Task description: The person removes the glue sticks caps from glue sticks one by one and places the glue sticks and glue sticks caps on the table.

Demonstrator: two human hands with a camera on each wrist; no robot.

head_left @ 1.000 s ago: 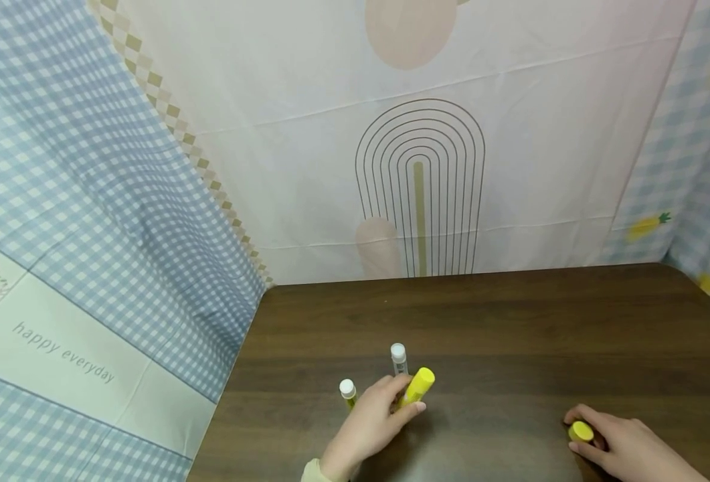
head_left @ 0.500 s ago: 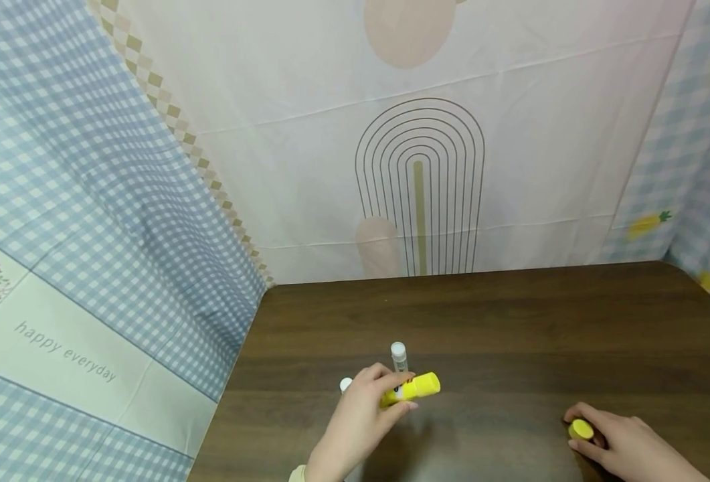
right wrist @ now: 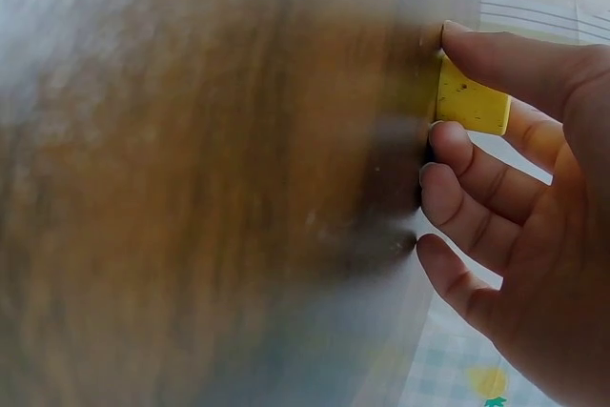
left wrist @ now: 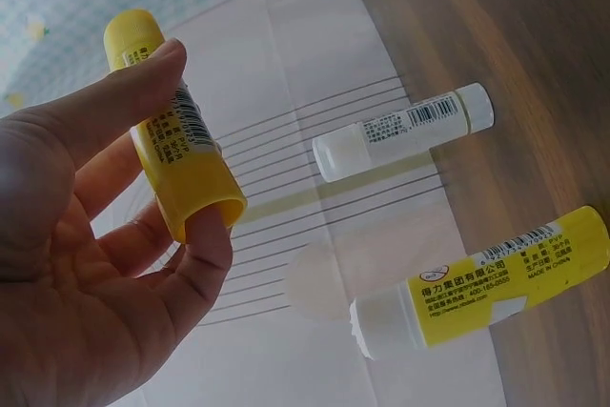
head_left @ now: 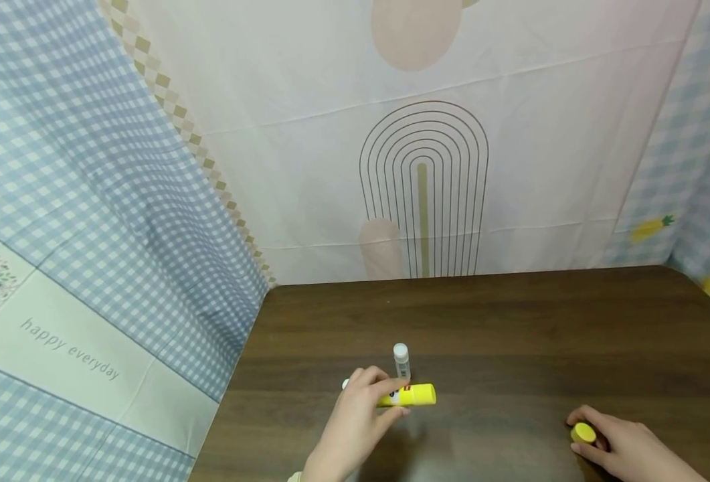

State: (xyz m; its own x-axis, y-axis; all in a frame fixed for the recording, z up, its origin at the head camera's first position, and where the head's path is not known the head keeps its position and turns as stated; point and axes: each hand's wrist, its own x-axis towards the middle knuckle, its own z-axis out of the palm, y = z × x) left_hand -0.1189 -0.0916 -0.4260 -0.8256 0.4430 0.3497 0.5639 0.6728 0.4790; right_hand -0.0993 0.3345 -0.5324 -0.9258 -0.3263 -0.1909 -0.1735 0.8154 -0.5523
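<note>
My left hand (head_left: 348, 418) pinches a yellow glue stick tube (head_left: 421, 395) between thumb and fingers, tilted nearly level above the table. In the left wrist view the lower end of this tube (left wrist: 195, 193) looks hollow, with a fingertip at its rim. Behind the hand a white glue stick (head_left: 401, 361) stands upright. Mostly covered by the hand is a yellow-labelled glue stick with a white end, plain in the left wrist view (left wrist: 505, 278). At the right, my right hand (head_left: 622, 442) rests on the table, thumb and fingers curled round a short yellow cap (head_left: 583, 433).
The dark wooden table (head_left: 499, 321) reaches back to a white patterned cloth (head_left: 306, 187). A blue checked curtain (head_left: 150, 221) hangs along the left edge, and another checked cloth (head_left: 650, 194) is at the right.
My left hand has tipped the yellow glue stick tube from a steep slant to nearly level, its far end swinging right and down. The right hand and the cap have stayed put.
</note>
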